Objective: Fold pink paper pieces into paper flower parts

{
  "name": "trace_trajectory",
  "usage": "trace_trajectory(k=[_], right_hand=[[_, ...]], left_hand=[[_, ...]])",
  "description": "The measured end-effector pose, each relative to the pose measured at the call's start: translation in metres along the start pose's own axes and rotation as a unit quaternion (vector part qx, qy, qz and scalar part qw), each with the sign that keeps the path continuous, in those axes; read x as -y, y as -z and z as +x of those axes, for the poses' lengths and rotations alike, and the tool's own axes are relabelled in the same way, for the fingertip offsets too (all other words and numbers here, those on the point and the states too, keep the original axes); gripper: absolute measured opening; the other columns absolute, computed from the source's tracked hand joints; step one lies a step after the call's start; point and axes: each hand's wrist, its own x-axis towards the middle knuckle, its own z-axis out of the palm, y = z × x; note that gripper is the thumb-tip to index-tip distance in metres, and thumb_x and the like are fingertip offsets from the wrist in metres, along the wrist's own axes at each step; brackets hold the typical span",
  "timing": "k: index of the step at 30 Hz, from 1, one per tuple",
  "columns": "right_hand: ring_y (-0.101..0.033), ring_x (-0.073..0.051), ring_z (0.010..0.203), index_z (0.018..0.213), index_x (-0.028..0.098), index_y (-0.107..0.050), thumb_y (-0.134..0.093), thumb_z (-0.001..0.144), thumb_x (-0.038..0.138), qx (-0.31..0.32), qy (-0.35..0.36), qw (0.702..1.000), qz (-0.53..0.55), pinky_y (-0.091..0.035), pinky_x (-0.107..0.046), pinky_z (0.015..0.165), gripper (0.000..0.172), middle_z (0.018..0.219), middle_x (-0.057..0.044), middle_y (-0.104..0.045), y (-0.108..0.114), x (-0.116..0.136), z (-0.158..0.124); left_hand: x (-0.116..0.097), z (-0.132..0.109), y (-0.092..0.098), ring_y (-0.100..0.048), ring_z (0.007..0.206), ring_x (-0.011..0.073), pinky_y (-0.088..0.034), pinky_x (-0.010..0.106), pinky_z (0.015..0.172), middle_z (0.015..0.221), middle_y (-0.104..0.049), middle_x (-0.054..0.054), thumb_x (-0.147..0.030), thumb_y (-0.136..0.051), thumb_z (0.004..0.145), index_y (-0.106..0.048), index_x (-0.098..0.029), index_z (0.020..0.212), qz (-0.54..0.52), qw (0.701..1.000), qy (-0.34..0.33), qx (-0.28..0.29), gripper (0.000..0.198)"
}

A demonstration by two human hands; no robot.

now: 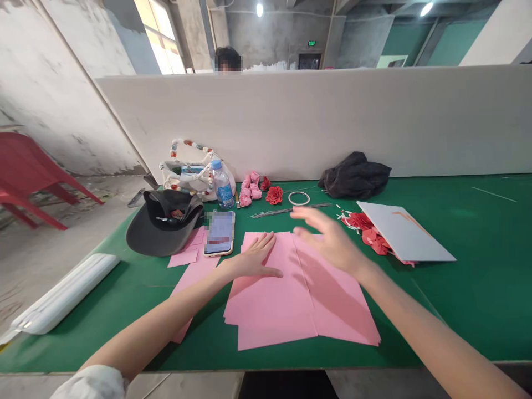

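Note:
Sheets of pink paper (274, 305) lie in front of me, some overlapping, with a fold or edge line running between the left and right parts. My left hand (258, 257) rests flat on the left part, fingers spread and thumb out. Above the right part hovers my right hand (326, 238), slightly blurred, its fingers apart and nothing in them; its shadow falls on the paper. Beyond the hands are a bundle of thin wires (286, 211), a white ring-shaped roll (299, 198), a red paper rose (274, 195) and several pink paper flowers (250, 189).
On the left sit a dark cap (164, 221), a phone (219, 233), a water bottle (223, 185) and a beaded bag (187, 172). A white board (407, 233) leans over red paper flowers (374, 239) at right. Dark cloth (355, 176) lies by the white partition (291, 122).

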Motion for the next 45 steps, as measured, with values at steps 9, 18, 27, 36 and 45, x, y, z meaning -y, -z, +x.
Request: trace_trajectory(k=[9,18,27,36,45], right_hand=[[-0.046,-0.032,0.128,0.129,0.014,-0.049,-0.080,0.064,0.035,0.081,-0.185,0.961,-0.188,-0.040,-0.043,0.104,0.075,0.130,-0.019,-0.048,-0.044,-0.067,0.031],[-0.062,-0.026,0.099,0.127,0.019,-0.048,-0.082,0.049,0.010,0.096,-0.289,0.944,-0.130,-0.051,-0.037,0.081,0.086,0.114,-0.013,-0.059,-0.057,-0.054,0.058],[-0.068,-0.022,0.093,0.109,0.019,-0.061,-0.081,0.062,0.022,0.125,-0.201,0.946,0.223,-0.054,-0.035,0.081,0.052,0.101,-0.008,-0.072,-0.012,-0.024,0.083],[-0.065,-0.024,0.103,0.100,0.020,-0.068,-0.084,0.060,0.035,-0.013,-0.053,0.950,0.307,-0.052,-0.039,0.092,0.045,0.110,-0.006,-0.071,-0.006,0.023,0.079],[-0.065,-0.021,0.094,0.100,0.023,-0.068,-0.078,0.070,0.037,-0.014,0.020,0.959,0.281,-0.054,-0.035,0.082,0.035,0.102,-0.003,-0.071,-0.004,0.046,0.065]], left_hand=[[0.009,0.011,0.005,0.003,0.146,0.0375,-0.017,0.050,0.116,0.156,0.017,0.019,-0.076,-0.064,0.062,0.006,-0.013,0.153,-0.055,0.998,-0.003,-0.044,0.131],[0.007,0.024,0.017,0.005,0.144,0.0431,-0.022,0.058,0.110,0.155,0.010,0.031,-0.068,-0.075,0.053,0.010,-0.008,0.151,-0.060,0.997,-0.008,-0.051,0.143],[-0.029,0.028,0.051,-0.049,0.126,0.0350,-0.045,0.046,0.099,0.150,-0.033,0.021,-0.037,-0.082,0.066,-0.005,-0.025,0.153,-0.484,0.819,-0.042,-0.307,0.116],[-0.048,-0.008,0.081,-0.063,0.108,0.0290,-0.051,0.032,0.083,0.119,-0.066,0.012,-0.029,-0.072,0.080,-0.060,-0.019,0.125,-0.631,0.768,-0.094,-0.054,0.047],[-0.049,-0.017,0.076,-0.063,0.110,0.0323,-0.052,0.038,0.087,0.115,-0.068,0.014,-0.031,-0.070,0.081,-0.064,-0.015,0.117,-0.671,0.731,-0.122,0.013,0.039]])
